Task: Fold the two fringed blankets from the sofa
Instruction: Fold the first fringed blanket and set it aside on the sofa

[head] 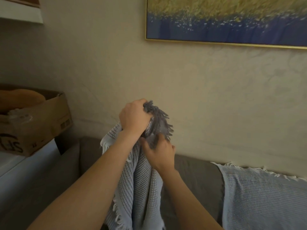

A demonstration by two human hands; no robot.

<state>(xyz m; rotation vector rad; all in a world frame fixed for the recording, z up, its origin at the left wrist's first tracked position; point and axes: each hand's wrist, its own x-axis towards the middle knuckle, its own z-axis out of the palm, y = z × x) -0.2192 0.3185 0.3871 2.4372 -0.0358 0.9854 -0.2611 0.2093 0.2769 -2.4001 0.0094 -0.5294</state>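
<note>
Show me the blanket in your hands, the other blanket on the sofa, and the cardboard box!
held blanket (142, 183): head view, on its hanging waffle-weave cloth.
draped blanket (259, 196): head view, middle of its cloth.
cardboard box (41, 127): head view, on its side wall.

Both forearms raised forward; left hand (134, 117) fisted above right hand (160, 152), both gripping blanket (142, 180).

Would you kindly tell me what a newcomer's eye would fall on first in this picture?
First, the two hands in the middle: the left hand grips the grey fringe of a striped blanket held up, the right hand grasping it just below. Then the second pale blanket draped over the sofa at lower right, and the gold-framed painting on the wall above.
</note>
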